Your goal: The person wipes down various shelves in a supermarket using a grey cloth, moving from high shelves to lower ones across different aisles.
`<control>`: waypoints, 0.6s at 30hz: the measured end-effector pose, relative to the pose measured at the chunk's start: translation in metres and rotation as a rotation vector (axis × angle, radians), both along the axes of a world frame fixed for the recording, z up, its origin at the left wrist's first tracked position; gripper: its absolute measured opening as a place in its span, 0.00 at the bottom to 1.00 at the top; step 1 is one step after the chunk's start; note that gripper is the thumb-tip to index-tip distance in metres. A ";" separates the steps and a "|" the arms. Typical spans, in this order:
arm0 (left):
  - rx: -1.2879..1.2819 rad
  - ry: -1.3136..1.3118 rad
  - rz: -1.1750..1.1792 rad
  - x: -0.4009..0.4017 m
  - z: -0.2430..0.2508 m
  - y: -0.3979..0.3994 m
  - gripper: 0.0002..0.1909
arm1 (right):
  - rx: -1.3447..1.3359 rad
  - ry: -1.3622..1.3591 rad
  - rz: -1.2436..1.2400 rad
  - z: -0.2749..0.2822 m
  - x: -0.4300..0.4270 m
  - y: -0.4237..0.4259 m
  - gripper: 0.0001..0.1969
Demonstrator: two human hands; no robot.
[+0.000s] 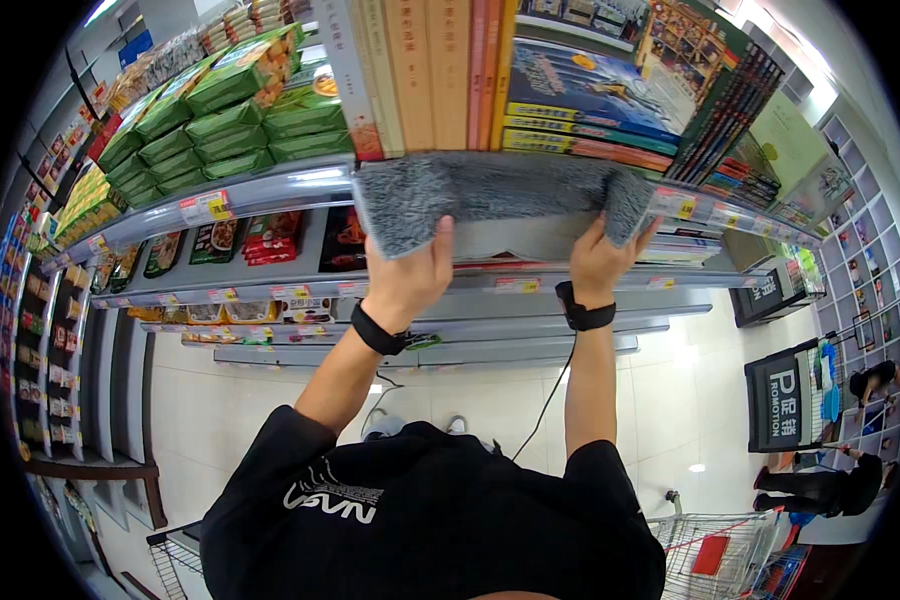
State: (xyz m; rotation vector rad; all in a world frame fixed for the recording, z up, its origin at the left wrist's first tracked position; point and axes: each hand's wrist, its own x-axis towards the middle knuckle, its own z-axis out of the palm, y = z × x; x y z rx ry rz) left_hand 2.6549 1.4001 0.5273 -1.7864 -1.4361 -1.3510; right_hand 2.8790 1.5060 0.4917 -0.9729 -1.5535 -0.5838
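A fluffy grey cloth point(495, 187) is stretched along the front of a shop shelf, draped over its edge beneath the books. My left hand point(412, 274) grips its left end, thumb in front and the other fingers hidden behind the cloth. My right hand point(606, 255) holds the right end, which is folded over between thumb and fingers. Right above the cloth stand upright orange books point(429, 75) and a pile of flat blue-covered books point(592, 94). A black band circles each wrist.
Green snack packages point(225, 112) are stacked left of the books. Price tags line the shelf edges point(285, 191). Lower shelves hold food packets point(270, 236) and papers point(679, 251). A shopping cart point(709, 551) stands behind me at right. Two people are farther right, near a promotion bin point(780, 397).
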 end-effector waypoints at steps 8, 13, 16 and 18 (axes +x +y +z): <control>-0.056 -0.049 -0.219 0.058 0.000 0.025 0.06 | -0.071 0.049 -0.088 0.007 0.057 0.017 0.16; -0.051 -0.079 -0.212 0.049 0.004 0.015 0.06 | -0.162 0.162 -0.014 0.005 0.041 0.011 0.13; 0.004 -0.069 -0.135 0.035 0.007 0.006 0.06 | -0.113 0.125 0.001 0.001 0.023 0.007 0.10; 0.012 -0.122 -0.096 0.024 0.008 0.000 0.08 | -0.125 0.171 0.026 -0.002 0.004 0.002 0.08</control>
